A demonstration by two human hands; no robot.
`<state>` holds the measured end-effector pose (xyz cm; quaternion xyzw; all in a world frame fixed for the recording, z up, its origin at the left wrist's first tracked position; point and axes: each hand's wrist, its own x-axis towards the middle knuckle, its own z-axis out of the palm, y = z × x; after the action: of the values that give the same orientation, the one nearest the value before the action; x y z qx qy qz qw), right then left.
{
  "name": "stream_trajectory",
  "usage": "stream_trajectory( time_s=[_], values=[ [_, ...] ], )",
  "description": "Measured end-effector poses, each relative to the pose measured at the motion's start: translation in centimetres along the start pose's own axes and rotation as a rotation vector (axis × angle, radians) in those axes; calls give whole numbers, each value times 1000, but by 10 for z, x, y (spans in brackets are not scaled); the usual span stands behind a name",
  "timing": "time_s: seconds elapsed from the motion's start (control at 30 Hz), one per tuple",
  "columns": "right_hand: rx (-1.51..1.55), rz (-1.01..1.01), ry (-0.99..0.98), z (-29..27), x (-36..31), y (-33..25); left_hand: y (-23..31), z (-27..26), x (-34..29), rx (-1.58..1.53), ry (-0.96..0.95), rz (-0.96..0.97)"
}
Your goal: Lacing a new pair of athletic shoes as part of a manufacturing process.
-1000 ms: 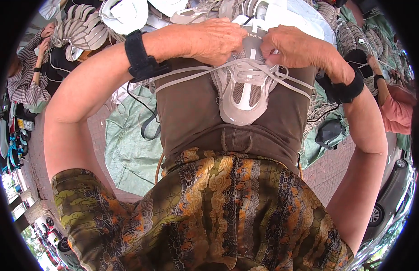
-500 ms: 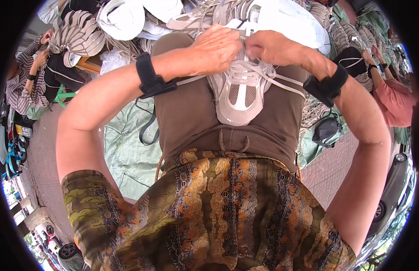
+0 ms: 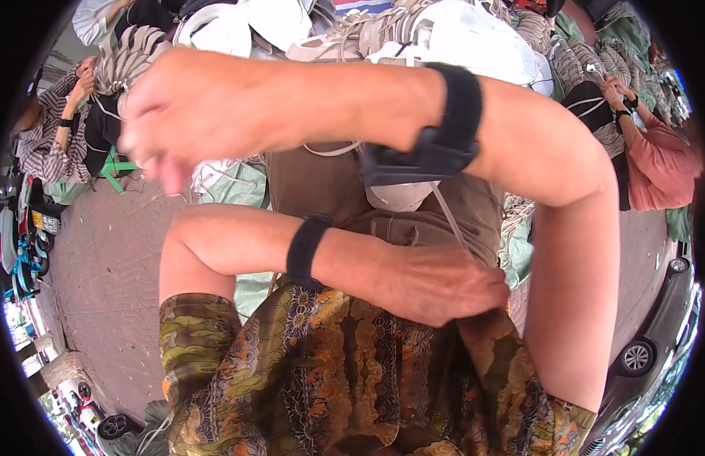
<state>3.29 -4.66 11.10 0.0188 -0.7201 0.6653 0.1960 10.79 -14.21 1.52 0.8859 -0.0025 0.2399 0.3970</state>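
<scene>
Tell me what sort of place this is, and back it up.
Probably an outdoor roadside work spot: a dark car stands at the right, the ground is paved, and pale footwear lies heaped beyond the person's knees.

the scene is lit by bright, soft daylight, with only faint shadows; the shirt (image 3: 352, 372) darkens just below the left hand (image 3: 443, 285). the white cloth-like heap (image 3: 474, 42) at the top glares so strongly that its folds are nearly washed out, while the brown trousers (image 3: 314, 182) keep a dim, flat tone. the right hand (image 3: 166, 114) is smeared with blur, its fingers running together; the left hand is clearer, though slightly soft. the paving (image 3: 101, 251) looks evenly lit. toward the rim the fisheye lens bends everything, curving the car (image 3: 656, 334), and the corners fall to black. patches at the lower left and right edges are overexposed, with bluish fringes.
</scene>
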Motion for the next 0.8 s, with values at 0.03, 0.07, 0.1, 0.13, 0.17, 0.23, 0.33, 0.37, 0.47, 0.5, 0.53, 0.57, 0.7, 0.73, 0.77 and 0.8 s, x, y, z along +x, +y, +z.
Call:
stream_trajectory(
  time_s=[0.03,0.07,0.1,0.13,0.17,0.23,0.33,0.37,0.47,0.5,0.53,0.57,0.7,0.73,0.77,0.8],
  values=[
    [-4,-4,1,1,1,-5,8,0,8,-35,77,61],
    [-24,-25,-74,2,2,-9,15,-1,14,-71,153,122],
    [-45,-45,-148,2,2,-12,22,-5,15,-68,148,124],
    [-240,-149,-122,-10,-5,-9,30,-9,16,-38,77,92],
    [-431,-258,-107,-29,-19,-2,37,-12,16,0,14,50],
    [-722,-239,249,-64,-59,15,38,-22,20,-23,102,105],
    [-751,182,367,-101,-142,7,31,-50,36,-162,286,72],
    [-725,335,447,-100,-171,-1,25,-61,45,-184,346,30],
    [-865,302,380,-110,-237,56,23,-118,59,428,422,180],
    [-1016,140,501,-96,-266,59,6,-141,76,676,409,318],
    [-1009,137,491,-85,-267,64,-54,-164,115,449,499,248],
    [-899,277,593,-76,-274,68,-19,-172,110,-433,572,-44],
    [-789,414,652,-71,-269,94,-86,-229,77,363,682,-461],
    [-783,414,656,-73,-271,98,-105,-229,54,552,714,-494],
    [-823,398,659,-75,-273,101,-123,-224,28,740,742,-524],
    [-857,378,661,-77,-274,105,-132,-220,-3,645,670,-602]
  ],
)
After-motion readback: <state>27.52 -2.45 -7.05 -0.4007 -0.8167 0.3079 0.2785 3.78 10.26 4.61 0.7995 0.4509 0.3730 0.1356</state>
